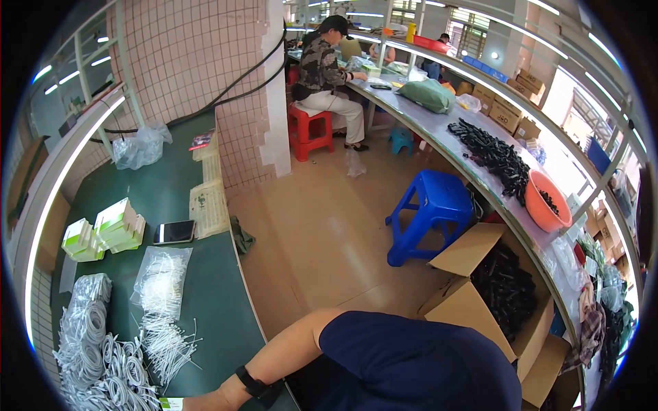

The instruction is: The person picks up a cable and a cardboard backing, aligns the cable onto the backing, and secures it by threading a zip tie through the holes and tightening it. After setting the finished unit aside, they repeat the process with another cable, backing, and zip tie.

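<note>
My right arm, in a navy sleeve with a black band on the wrist, reaches across to the lower left. Only the back part of my right hand [203, 403] shows, at the edge of the green table [218, 288]; its fingers are cut off by the lower edge. Touching or right beside it is a small green-and-white card or box [171, 404]; I cannot tell if it is held. Just left lie bundled white cables [123, 373], some in clear bags [86, 312]. Behind the hand are loose white cable ties [166, 351] and a bag of them [162, 277]. My left hand is out of view.
Green-and-white boxes [118, 225] are stacked near a phone [174, 232]. To the right stand a blue stool [432, 205] and an open carton [473, 308] of black parts. Black parts [490, 154] and an orange basin [546, 202] occupy the long bench. A person [325, 75] sits on a red stool [308, 133].
</note>
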The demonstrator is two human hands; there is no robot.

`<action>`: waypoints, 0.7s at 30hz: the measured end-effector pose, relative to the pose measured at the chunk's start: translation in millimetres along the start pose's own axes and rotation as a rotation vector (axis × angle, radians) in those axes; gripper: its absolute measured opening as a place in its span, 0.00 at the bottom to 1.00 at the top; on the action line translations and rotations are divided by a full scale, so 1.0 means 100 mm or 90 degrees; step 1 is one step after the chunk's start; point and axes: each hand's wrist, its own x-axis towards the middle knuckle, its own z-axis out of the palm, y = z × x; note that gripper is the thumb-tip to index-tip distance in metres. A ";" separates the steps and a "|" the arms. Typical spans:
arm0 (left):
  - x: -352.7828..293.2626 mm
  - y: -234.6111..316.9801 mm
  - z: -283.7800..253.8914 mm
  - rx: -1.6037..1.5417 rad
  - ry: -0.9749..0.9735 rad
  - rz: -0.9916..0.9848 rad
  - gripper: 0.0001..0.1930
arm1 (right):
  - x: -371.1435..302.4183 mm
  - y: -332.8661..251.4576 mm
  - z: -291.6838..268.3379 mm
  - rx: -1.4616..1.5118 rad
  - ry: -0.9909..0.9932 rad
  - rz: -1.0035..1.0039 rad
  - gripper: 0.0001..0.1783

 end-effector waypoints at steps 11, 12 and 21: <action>-0.11 0.27 0.09 -0.094 -0.095 -0.074 0.19 | -0.31 0.00 0.19 -0.069 0.159 -0.131 0.21; -0.13 0.37 0.10 -0.224 -0.115 -0.106 0.20 | -0.33 0.06 0.18 -0.075 0.161 -0.132 0.21; -0.14 0.35 0.27 -0.416 -0.099 -0.182 0.20 | -0.50 0.06 -0.01 -0.013 0.095 0.050 0.23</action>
